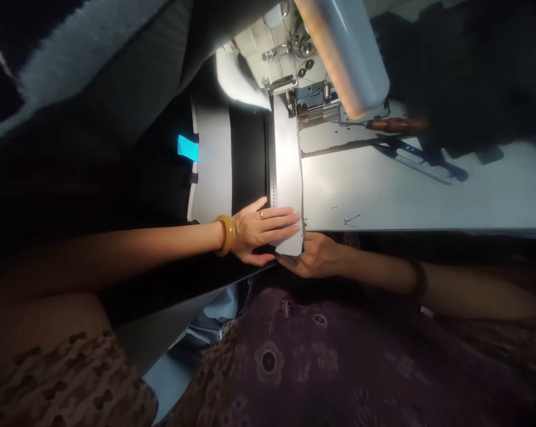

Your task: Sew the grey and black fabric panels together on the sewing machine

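Under the head of a sewing machine (289, 65) runs a black and white piece of material (288, 160), with a line of stitching along the edge of its white strip. My left hand (261, 228) lies flat on this strip near its front end, fingers stretched to the right. A ring and a yellow bangle are on that hand and wrist. My right hand (316, 255) is at the strip's front corner, its fingers curled under and around the edge. Part of its fingers is hidden below the material. The needle area is at the strip's far end.
Thread snips with blue handles (428, 160) and a tool with a wooden handle (396, 124) lie on the white table (410, 201) at the right. A lamp (348, 59) hangs over the machine. A turquoise tab (188, 148) marks the dark material at left.
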### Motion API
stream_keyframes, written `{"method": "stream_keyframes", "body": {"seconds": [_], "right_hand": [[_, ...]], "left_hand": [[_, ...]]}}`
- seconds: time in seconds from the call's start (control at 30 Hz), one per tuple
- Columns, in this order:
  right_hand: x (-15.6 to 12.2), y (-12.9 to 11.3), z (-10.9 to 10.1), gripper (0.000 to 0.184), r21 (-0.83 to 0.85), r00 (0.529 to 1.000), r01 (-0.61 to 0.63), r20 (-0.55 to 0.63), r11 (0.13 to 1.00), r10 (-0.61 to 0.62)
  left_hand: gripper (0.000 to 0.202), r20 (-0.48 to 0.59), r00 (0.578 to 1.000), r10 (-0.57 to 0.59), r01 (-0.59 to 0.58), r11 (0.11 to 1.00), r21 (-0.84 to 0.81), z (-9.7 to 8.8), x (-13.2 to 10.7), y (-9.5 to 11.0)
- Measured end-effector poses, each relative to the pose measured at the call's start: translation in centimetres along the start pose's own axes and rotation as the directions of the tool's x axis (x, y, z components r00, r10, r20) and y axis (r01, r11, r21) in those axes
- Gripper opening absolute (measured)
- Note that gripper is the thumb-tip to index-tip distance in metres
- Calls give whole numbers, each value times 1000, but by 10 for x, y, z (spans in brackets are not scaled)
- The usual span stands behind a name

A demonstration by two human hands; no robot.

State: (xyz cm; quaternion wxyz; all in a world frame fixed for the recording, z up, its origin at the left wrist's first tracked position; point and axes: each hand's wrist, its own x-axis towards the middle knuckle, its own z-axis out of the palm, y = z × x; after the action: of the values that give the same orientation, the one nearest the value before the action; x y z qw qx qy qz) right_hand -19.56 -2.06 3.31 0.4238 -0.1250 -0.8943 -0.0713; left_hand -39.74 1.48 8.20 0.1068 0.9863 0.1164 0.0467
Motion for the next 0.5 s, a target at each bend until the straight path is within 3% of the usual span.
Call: {"method": "stream_keyframes", "body": {"seconds": [0.17,0.33,0.37,0.43,0.5], "right_hand": [[1,0,-2,7,39,1000,-12,24,999,11],[1,2,-3,7,55,998,0,55,999,-3],[1,2,-3,7,60,999,2,52,998,-5],[2,5,-4,6,92,998,18,50,996,-22],[4,9,-3,9,135,997,38,56,990,-45]], "left_hand": [[61,38,999,-16,17,1000,-11,-5,-3,-1],[53,-3,1000,7,-8,999,-53,-8,-2,-8],[48,-6,1000,-29,29,998,-58,-9,1,-12],[40,-7,977,-215,215,976,-22,-10,11,-24],[40,-29,892,-452,453,890,49,-12,24,-39]]}}
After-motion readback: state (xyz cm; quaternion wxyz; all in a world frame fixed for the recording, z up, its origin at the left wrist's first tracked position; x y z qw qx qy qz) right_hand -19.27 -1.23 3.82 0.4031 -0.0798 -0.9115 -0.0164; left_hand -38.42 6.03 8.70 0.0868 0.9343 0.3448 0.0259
